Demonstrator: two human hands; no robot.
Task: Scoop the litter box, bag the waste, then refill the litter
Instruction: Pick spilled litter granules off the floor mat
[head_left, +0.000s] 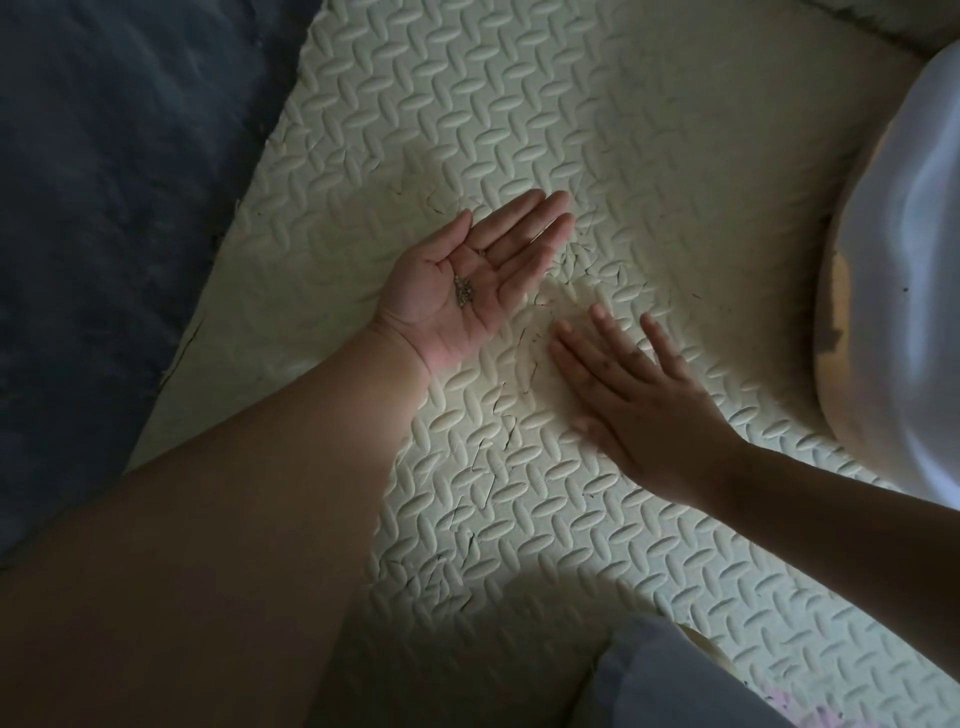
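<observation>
My left hand lies palm up over a cream foam mat, fingers straight. A small pile of grey-brown litter grains sits in its palm. My right hand lies palm down on the mat just to the right, fingers spread and flat against the surface. At the right edge stands a white rounded plastic container with a brownish smear on its left side; I cannot tell whether it is the litter box.
The mat has a raised oval tread pattern with cracks and scratch marks around my hands. A dark blue rug or blanket borders the mat on the left. Grey fabric shows at the bottom.
</observation>
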